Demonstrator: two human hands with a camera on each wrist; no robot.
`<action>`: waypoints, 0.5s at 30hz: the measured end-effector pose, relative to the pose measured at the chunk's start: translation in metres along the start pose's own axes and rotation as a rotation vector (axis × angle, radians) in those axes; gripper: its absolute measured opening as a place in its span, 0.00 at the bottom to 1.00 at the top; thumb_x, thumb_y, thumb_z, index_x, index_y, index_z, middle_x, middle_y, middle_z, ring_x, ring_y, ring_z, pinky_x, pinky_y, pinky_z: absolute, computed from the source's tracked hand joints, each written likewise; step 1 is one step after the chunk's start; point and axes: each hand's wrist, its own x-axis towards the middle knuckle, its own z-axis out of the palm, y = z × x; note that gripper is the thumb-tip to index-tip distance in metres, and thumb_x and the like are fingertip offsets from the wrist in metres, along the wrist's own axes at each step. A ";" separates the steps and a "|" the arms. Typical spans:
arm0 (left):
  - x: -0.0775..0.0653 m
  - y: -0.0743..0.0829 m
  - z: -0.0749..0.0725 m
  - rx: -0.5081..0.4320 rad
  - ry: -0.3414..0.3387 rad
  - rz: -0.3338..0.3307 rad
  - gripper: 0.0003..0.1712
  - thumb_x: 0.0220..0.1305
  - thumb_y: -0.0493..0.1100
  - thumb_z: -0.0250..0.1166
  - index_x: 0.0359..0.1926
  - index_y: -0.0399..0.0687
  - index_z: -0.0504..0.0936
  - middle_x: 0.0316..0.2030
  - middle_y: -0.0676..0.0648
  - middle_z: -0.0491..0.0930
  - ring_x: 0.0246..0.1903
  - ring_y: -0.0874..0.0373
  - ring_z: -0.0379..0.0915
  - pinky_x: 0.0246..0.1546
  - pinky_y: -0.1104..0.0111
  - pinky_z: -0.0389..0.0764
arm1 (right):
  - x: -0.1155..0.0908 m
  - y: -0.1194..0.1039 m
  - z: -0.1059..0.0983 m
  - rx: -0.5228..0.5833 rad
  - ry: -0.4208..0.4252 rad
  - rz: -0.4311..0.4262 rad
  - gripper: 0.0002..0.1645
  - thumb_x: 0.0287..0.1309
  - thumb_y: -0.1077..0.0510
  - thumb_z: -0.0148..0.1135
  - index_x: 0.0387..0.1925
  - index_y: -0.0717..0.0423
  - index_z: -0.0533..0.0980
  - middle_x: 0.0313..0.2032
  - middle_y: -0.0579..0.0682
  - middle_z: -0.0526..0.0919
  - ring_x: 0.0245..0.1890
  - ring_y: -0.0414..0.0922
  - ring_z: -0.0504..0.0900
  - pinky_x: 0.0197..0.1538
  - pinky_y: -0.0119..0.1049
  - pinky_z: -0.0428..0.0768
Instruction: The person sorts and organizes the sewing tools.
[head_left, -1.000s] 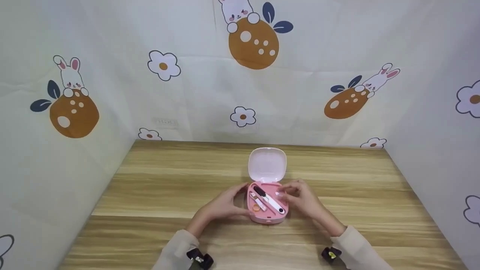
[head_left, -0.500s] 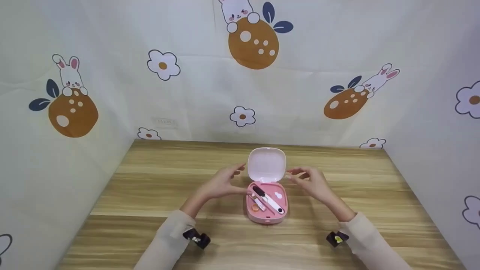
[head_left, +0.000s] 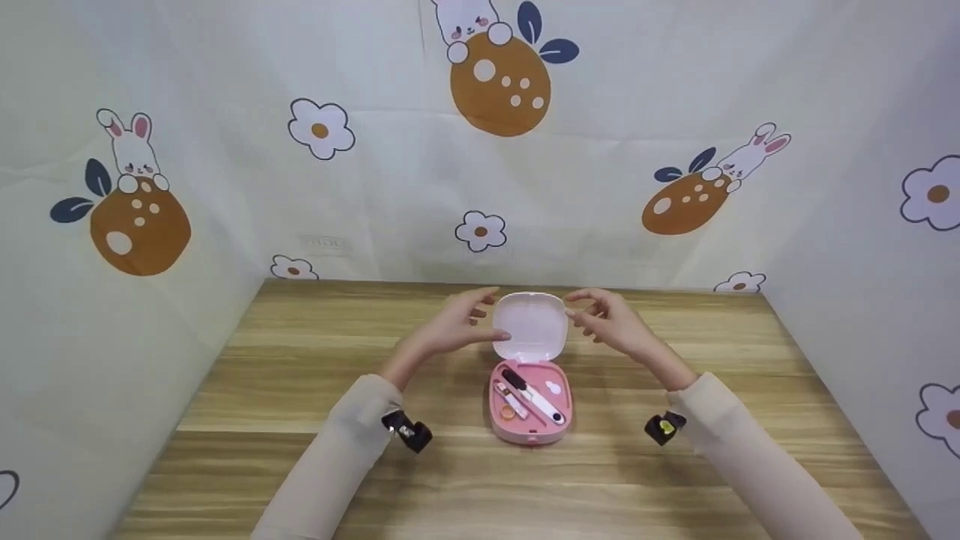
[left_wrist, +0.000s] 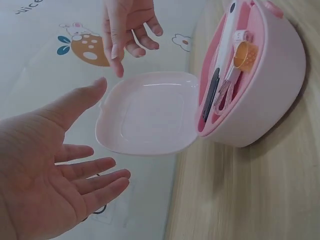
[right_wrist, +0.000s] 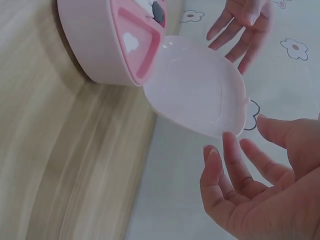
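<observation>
A pink box [head_left: 532, 436] stands on the table with its pale pink lid [head_left: 531, 328] raised behind it. Inside lies a slim white-handled tool with a black end [head_left: 534, 397]. Beside that are a small bundle of thread [left_wrist: 227, 92] and an orange ring-like thimble [left_wrist: 245, 56]. A white cloud-shaped patch [right_wrist: 131, 43] shows in the right compartment. My left hand [head_left: 454, 325] is at the lid's left side, thumb and fingers spread apart, holding nothing. On the other side my right hand [head_left: 613, 322] has bent, relaxed fingers, fingertips right at the lid's edge.
The wood-patterned table [head_left: 337, 480] runs back to a cloth wall [head_left: 390, 187] printed with rabbits, oranges and flowers, close behind the lid. Similar cloth stands at both sides. A small black device [head_left: 407, 431] sits at the left wrist, another [head_left: 664, 427] at the right.
Both hands have left the box's sides and moved up and back to either side of the raised lid. The right hand has come away from the right compartment. Box and contents stayed put.
</observation>
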 end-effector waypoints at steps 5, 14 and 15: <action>0.013 -0.003 -0.001 -0.014 0.058 0.037 0.34 0.66 0.27 0.67 0.72 0.29 0.71 0.62 0.27 0.79 0.55 0.31 0.83 0.57 0.54 0.88 | 0.009 -0.002 0.000 -0.007 -0.035 -0.004 0.23 0.73 0.60 0.63 0.65 0.66 0.77 0.37 0.56 0.84 0.31 0.42 0.78 0.30 0.28 0.81; 0.025 -0.002 0.007 -0.121 0.115 -0.022 0.25 0.68 0.21 0.60 0.64 0.33 0.82 0.58 0.30 0.83 0.51 0.36 0.86 0.46 0.61 0.92 | 0.018 -0.005 0.006 0.023 -0.026 0.001 0.20 0.72 0.67 0.61 0.62 0.66 0.79 0.54 0.68 0.82 0.45 0.55 0.85 0.46 0.50 0.92; 0.026 -0.002 0.008 -0.126 0.124 -0.026 0.24 0.68 0.21 0.59 0.63 0.34 0.83 0.57 0.31 0.84 0.50 0.36 0.87 0.45 0.62 0.92 | 0.019 -0.005 0.007 0.035 -0.023 -0.002 0.20 0.71 0.68 0.60 0.62 0.67 0.80 0.55 0.69 0.82 0.48 0.57 0.85 0.48 0.53 0.91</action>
